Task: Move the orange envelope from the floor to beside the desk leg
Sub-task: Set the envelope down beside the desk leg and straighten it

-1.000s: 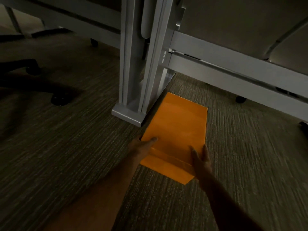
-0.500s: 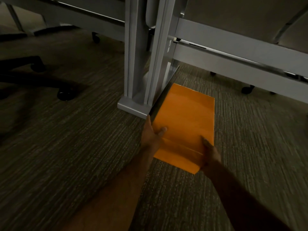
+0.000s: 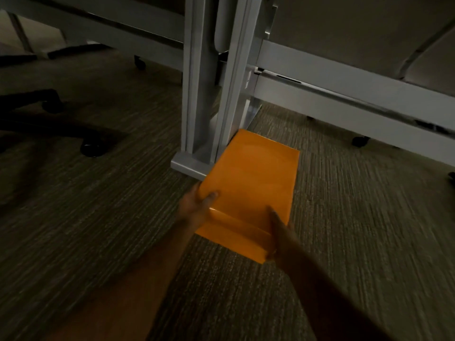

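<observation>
The orange envelope (image 3: 253, 183) lies along the right side of the grey desk leg (image 3: 209, 99), its left edge overlapping the leg's foot plate (image 3: 189, 166). My left hand (image 3: 197, 207) grips the envelope's near left edge, thumb on top. My right hand (image 3: 278, 232) holds the near right corner by the folded flap. The near end looks slightly lifted off the carpet; I cannot tell whether the far end touches the floor.
A dark office chair base with castors (image 3: 92, 147) stands at the left on the striped carpet. Grey desk rails (image 3: 344, 99) run to the right behind the envelope, with small castors (image 3: 360, 141) beneath. Open carpet lies at the right and in front.
Both hands have pushed the envelope forward and left, up against the desk leg. My left hand went from resting on it to gripping its edge.
</observation>
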Available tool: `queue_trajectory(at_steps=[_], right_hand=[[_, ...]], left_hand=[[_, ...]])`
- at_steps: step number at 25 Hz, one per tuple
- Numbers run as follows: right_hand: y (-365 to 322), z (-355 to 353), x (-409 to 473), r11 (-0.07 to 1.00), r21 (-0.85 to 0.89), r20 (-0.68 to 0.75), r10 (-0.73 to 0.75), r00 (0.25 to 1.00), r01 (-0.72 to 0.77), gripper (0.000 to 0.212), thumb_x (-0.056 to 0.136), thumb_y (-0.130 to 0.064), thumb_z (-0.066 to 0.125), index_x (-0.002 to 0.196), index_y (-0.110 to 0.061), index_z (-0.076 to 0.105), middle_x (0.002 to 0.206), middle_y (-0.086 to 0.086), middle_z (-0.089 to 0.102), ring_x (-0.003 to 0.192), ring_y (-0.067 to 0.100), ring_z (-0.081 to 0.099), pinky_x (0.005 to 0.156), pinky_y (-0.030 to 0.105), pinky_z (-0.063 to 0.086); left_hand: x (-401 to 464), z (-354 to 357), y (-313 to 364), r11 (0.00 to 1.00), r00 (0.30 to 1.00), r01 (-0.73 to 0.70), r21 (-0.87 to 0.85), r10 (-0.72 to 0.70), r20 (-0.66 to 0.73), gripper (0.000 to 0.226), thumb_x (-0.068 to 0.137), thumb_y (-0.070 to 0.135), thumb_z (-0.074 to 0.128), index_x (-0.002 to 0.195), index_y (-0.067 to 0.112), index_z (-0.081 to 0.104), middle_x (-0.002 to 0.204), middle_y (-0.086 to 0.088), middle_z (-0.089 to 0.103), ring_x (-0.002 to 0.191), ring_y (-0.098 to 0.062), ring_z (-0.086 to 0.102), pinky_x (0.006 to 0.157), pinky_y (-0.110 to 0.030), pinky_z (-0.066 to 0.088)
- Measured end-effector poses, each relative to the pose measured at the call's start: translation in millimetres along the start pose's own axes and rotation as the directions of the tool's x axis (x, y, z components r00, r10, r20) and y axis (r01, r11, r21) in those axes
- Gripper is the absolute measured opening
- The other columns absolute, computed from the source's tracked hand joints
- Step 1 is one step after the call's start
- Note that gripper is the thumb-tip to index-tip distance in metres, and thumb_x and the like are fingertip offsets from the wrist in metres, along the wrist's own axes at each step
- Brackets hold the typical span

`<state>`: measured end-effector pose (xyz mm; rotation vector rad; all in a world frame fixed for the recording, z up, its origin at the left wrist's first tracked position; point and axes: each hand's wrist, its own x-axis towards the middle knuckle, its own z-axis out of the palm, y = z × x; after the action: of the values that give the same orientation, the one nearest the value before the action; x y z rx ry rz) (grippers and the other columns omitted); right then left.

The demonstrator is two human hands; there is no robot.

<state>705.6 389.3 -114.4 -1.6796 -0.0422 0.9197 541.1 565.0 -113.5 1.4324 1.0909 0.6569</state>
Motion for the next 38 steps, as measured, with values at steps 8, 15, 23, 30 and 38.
queue_trajectory(at_steps=[8, 15, 23, 30, 38], right_hand=[[-4, 15, 5, 0.873, -0.387, -0.082, -0.353, 0.932, 0.297, 0.087, 0.086, -0.064, 0.063, 0.156, -0.031, 0.024, 0.158, 0.01, 0.038, 0.137, 0.036, 0.046, 0.1, 0.057, 0.049], [3, 4, 14, 0.593, -0.682, 0.075, -0.527, 0.847, 0.429, 0.058, 0.098, -0.063, 0.038, 0.153, -0.056, 0.022, 0.17, 0.004, 0.006, 0.146, 0.036, 0.036, 0.102, 0.057, 0.049], [-9, -1, 29, 0.588, -0.675, 0.095, -0.529, 0.843, 0.445, 0.054, 0.101, -0.053, 0.042, 0.153, -0.054, 0.025, 0.17, 0.007, 0.005, 0.151, 0.038, 0.026, 0.11, 0.057, 0.042], [-13, -10, 35, 0.608, -0.651, 0.135, -0.497, 0.857, 0.455, 0.052, 0.095, -0.067, 0.039, 0.145, -0.066, 0.023, 0.17, 0.008, 0.006, 0.15, 0.041, 0.027, 0.109, 0.062, 0.042], [-15, -2, 12, 0.198, -0.854, 0.337, -0.493, 0.802, 0.481, 0.097, 0.078, -0.089, 0.022, 0.16, -0.041, 0.0, 0.167, -0.019, -0.012, 0.153, 0.022, -0.024, 0.122, 0.058, 0.01]], left_hand=[[3, -9, 0, 0.998, 0.998, -0.061, 0.012, 0.061, -0.016, 0.049, 0.085, 0.051, 0.072, 0.131, 0.037, 0.062, 0.115, 0.012, 0.069, 0.107, -0.014, 0.065, 0.096, -0.045, 0.052], [-6, -8, -7, 0.998, 0.996, -0.064, 0.003, 0.064, -0.066, 0.034, 0.086, 0.047, 0.074, 0.117, 0.041, 0.064, 0.101, 0.021, 0.069, 0.098, -0.008, 0.066, 0.088, -0.037, 0.052], [-1, 5, -8, 0.996, 0.988, -0.08, 0.045, 0.086, -0.132, 0.051, 0.086, 0.055, 0.07, 0.132, 0.036, 0.059, 0.109, 0.016, 0.067, 0.097, -0.007, 0.063, 0.086, -0.038, 0.052], [-1, 12, -4, 0.998, 0.991, -0.039, 0.046, 0.044, -0.13, 0.059, 0.084, 0.056, 0.071, 0.136, 0.032, 0.057, 0.121, 0.005, 0.068, 0.109, -0.02, 0.064, 0.092, -0.04, 0.051], [-6, 10, -4, 0.995, 0.991, -0.056, 0.081, 0.065, -0.117, 0.059, 0.086, 0.055, 0.07, 0.138, 0.033, 0.054, 0.12, 0.009, 0.063, 0.105, -0.014, 0.058, 0.088, -0.036, 0.045]])
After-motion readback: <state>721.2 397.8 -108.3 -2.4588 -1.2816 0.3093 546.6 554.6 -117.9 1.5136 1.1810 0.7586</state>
